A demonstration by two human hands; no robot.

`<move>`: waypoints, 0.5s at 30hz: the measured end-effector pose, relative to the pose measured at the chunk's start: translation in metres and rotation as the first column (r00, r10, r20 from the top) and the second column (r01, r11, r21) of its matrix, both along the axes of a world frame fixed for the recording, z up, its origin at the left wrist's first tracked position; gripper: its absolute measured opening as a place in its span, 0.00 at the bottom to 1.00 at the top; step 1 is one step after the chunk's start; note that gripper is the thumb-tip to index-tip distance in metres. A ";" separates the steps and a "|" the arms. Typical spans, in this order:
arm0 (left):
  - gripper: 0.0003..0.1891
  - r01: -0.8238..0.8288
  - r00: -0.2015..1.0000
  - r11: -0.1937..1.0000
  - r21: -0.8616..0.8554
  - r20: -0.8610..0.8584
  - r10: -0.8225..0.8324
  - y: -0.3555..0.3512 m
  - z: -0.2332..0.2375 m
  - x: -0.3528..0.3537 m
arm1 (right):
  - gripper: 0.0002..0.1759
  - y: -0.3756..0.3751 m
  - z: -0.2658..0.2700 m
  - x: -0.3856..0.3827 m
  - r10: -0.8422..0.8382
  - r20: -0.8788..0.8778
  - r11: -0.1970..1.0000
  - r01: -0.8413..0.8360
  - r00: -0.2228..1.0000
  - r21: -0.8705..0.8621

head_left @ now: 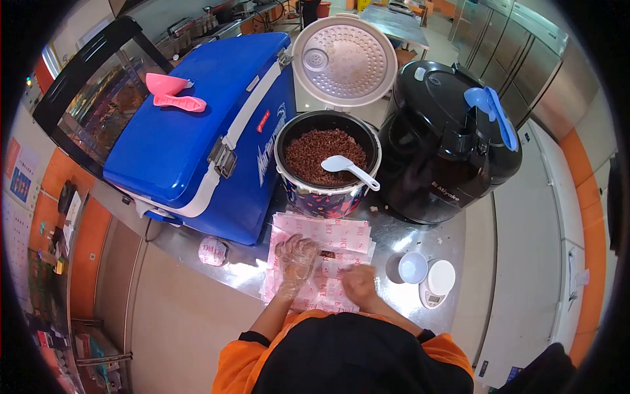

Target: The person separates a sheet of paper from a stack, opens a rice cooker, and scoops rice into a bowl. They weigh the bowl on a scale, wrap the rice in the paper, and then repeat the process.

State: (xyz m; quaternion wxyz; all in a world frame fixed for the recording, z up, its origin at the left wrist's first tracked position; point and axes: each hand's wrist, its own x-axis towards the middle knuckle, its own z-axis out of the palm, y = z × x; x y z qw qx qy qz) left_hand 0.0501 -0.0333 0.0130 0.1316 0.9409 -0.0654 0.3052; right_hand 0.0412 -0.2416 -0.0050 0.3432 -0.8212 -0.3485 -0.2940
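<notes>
A stack of pink printed wrapping paper (354, 230) lies on the steel table in front of me. Between my hands, a small dark patch of cooked brown rice (327, 254) shows at a gap in the top sheet. My left hand (298, 259), in a clear plastic glove, has its fingers curled at the sheet's left side. At the right side, my right hand (359, 284) is closed at the paper's edge; its fingertips are partly hidden. Behind the stack stands an open rice cooker (321, 197) of brown rice, a white rice paddle (351, 169) resting on it.
To the left are a blue cooler box (190, 118) with a pink scoop (174, 92) on top, and a wrapped round packet (212, 251). On the right, a black Miyako rice cooker (426, 151) carries blue scoops (492, 108). A small cup (413, 267) and kitchen scale (438, 279) stand nearby.
</notes>
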 end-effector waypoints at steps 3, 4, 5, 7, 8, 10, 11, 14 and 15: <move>0.14 0.071 0.997 0.997 0.012 -0.038 -0.070 0.000 0.021 -0.004 | 0.20 0.026 0.028 -0.009 0.179 -0.155 0.961 -0.207 0.971 -0.182; 0.14 0.086 0.996 0.995 0.042 -0.013 -0.086 0.003 0.014 -0.002 | 0.22 0.031 0.035 -0.007 0.161 -0.218 0.949 -0.211 0.963 -0.234; 0.14 0.098 0.995 0.993 0.072 0.008 -0.099 0.007 0.009 -0.002 | 0.22 0.034 0.035 -0.005 0.111 -0.191 0.950 -0.161 0.975 -0.268; 0.14 0.203 0.979 0.968 0.145 -0.050 -0.198 0.016 0.007 -0.003 | 0.22 0.040 0.032 -0.002 0.012 -0.132 0.943 -0.056 0.991 -0.328; 0.14 0.258 0.965 0.950 0.177 -0.081 -0.247 0.020 0.006 -0.003 | 0.22 0.040 0.033 -0.002 0.008 -0.144 0.941 -0.056 0.990 -0.335; 0.15 0.373 0.924 0.913 0.166 -0.158 -0.349 0.025 0.005 -0.004 | 0.22 0.039 0.034 -0.004 -0.007 -0.169 0.935 -0.053 0.986 -0.350; 0.15 0.430 0.896 0.889 0.157 -0.194 -0.400 0.027 0.004 -0.004 | 0.22 0.038 0.032 -0.006 -0.026 -0.174 0.925 -0.042 0.984 -0.378; 0.19 0.449 0.879 0.858 0.251 -0.297 -0.373 0.027 -0.009 -0.011 | 0.22 0.035 0.028 -0.011 -0.070 -0.195 0.916 -0.015 0.978 -0.401; 0.20 0.462 0.869 0.848 0.259 -0.322 -0.375 0.027 -0.008 -0.014 | 0.22 0.034 0.031 -0.012 -0.074 -0.207 0.929 -0.008 0.975 -0.370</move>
